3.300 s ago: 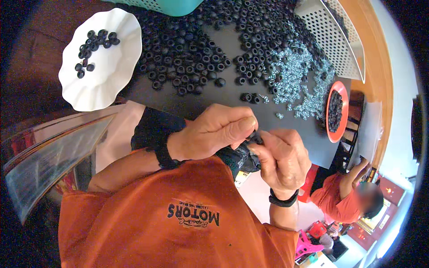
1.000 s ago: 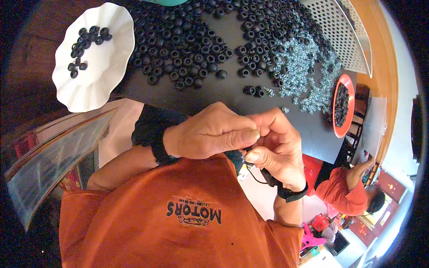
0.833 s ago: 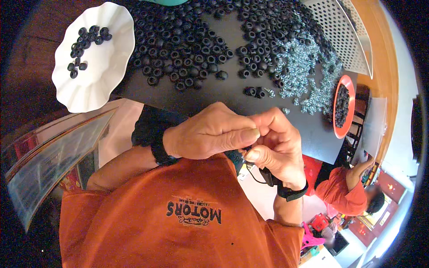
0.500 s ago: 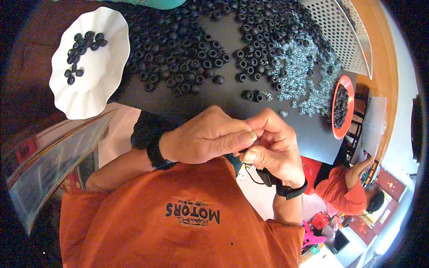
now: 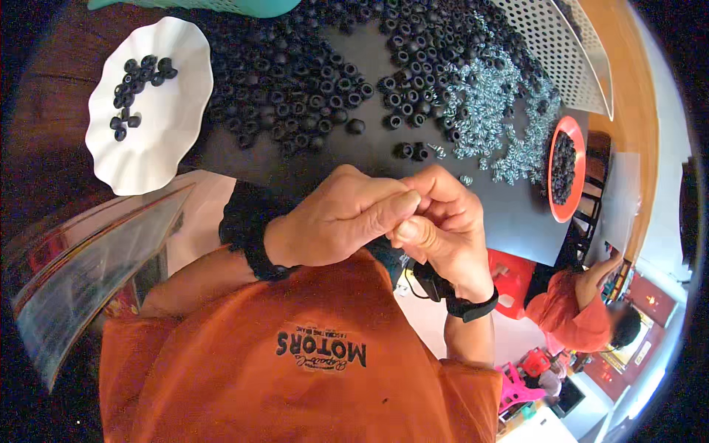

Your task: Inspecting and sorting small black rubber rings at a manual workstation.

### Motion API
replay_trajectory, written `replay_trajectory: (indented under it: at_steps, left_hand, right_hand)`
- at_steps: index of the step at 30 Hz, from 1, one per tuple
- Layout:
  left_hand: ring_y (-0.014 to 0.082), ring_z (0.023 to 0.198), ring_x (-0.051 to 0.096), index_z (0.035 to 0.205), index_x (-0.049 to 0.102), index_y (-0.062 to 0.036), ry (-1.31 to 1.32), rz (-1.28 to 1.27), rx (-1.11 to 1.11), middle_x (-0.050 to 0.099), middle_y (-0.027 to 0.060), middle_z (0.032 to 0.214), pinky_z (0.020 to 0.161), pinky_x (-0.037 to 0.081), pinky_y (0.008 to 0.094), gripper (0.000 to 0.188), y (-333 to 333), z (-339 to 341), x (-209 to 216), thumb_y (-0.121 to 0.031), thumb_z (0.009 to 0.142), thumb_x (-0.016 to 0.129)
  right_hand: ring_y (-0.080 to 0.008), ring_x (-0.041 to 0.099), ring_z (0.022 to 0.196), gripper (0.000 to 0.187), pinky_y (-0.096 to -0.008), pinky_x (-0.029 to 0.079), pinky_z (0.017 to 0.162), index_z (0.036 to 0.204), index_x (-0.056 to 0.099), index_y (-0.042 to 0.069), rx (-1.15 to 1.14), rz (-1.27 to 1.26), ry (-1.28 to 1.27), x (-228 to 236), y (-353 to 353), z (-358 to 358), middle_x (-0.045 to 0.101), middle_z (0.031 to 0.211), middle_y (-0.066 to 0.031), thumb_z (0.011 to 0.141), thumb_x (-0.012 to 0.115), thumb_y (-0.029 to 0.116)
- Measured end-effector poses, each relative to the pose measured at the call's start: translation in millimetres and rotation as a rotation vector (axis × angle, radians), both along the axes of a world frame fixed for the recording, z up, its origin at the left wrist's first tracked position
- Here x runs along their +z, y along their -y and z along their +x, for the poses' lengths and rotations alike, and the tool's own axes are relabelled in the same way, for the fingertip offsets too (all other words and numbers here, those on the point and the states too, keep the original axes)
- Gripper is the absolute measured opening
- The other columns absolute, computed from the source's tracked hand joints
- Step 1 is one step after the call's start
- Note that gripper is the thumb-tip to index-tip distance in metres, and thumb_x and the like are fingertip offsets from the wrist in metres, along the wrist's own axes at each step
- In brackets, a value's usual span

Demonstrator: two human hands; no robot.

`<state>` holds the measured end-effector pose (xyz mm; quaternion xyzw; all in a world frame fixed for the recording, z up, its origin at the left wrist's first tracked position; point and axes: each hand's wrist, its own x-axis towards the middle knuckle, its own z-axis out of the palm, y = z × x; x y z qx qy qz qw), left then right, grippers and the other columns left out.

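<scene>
My left hand [image 5: 343, 215] and my right hand [image 5: 447, 232] meet in front of my chest, close to the table's near edge. Both are closed, thumbs pressed against bent fingers and fingertips touching. Whatever lies between the fingers is hidden. Just beyond them on the dark table [image 5: 288, 166] are a pair of small black hollow pieces [image 5: 411, 151] and a metal spring [image 5: 437, 151]. A wide heap of the same black pieces [image 5: 295, 103] spreads farther back. To its right lies a pile of small silvery springs [image 5: 480, 111].
At the left, a white wavy-edged plate [image 5: 166, 140] holds several black pieces. A red dish [image 5: 580, 173] of small black parts stands at the right. Behind are a white perforated basket [image 5: 550, 44] and a teal container [image 5: 251, 6]. Another person [image 5: 572, 310] is at the far right.
My hands remain pressed together and have risen slightly in the picture. The right thumb has moved a little toward the left one. The pieces on the table look the same.
</scene>
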<state>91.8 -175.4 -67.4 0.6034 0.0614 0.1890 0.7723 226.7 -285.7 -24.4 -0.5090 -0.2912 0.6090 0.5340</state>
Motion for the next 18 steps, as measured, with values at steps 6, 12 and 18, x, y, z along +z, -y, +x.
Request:
replay_trajectory:
  at_steps: [6,12,18]
  left_hand:
    - [0.0072,0.049,0.044,0.077,0.059,-0.0045,-0.001,-0.166,-0.021,0.048,-0.0022,0.057,0.046,0.033,0.0242,0.043,2.4,-3.2,8.7,-0.038,0.098,0.043]
    - [0.0067,0.051,0.043,0.080,0.059,-0.0036,-0.121,-0.241,-0.112,0.049,-0.0009,0.061,0.047,0.033,0.0233,0.042,1.0,-7.6,3.2,-0.037,0.099,0.042]
    - [0.0056,0.053,0.043,0.082,0.060,-0.0020,-0.142,-0.215,-0.103,0.049,-0.0009,0.062,0.047,0.033,0.0229,0.042,-1.2,-7.4,6.6,-0.037,0.098,0.043]
  right_hand:
    - [-0.0054,0.052,0.074,0.029,-0.0201,0.043,0.065,0.110,0.056,0.002,-0.075,-0.022,0.150,9.5,11.6,-9.5,0.059,0.086,0.0002,0.086,0.068,0.010]
    - [-0.0111,0.054,0.070,0.019,-0.0253,0.045,0.061,0.099,0.058,0.001,-0.178,0.105,0.610,22.2,27.3,-6.7,0.059,0.082,-0.0037,0.084,0.067,0.006]
    - [-0.0206,0.056,0.061,0.024,-0.0300,0.046,0.055,0.092,0.055,0.002,-0.087,0.287,0.953,27.0,19.9,-14.3,0.058,0.076,-0.0085,0.077,0.073,0.005]
